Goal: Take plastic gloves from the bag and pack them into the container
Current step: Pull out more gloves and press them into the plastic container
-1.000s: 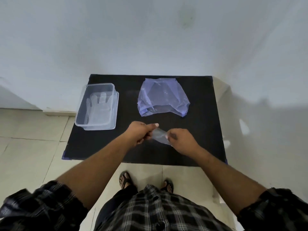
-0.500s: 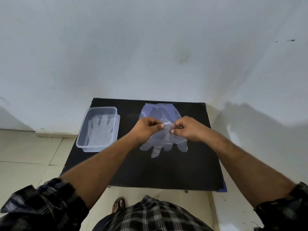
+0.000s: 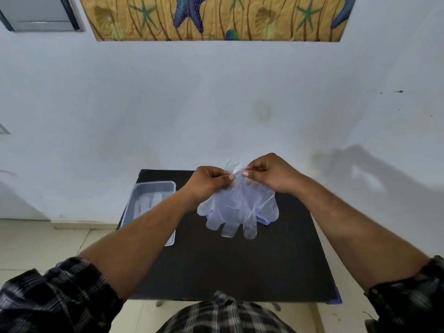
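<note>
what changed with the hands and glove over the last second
Both hands, left hand and right hand, rose from low over the table's near edge, and the crumpled glove now hangs open, fingers down. Each hand kept its pinch on it. The container with gloves inside stayed put on the black table.

Both hands up above the black table point(image 3: 240, 267), left hand point(image 3: 208, 181) and right hand point(image 3: 271, 173) pinching the cuff of a clear plastic glove point(image 3: 236, 210), fingers dangling down. Clear container point(image 3: 153, 188) at the table's left, gloves lying inside. Sea-themed painting point(image 3: 216, 18) on the wall above.
</note>
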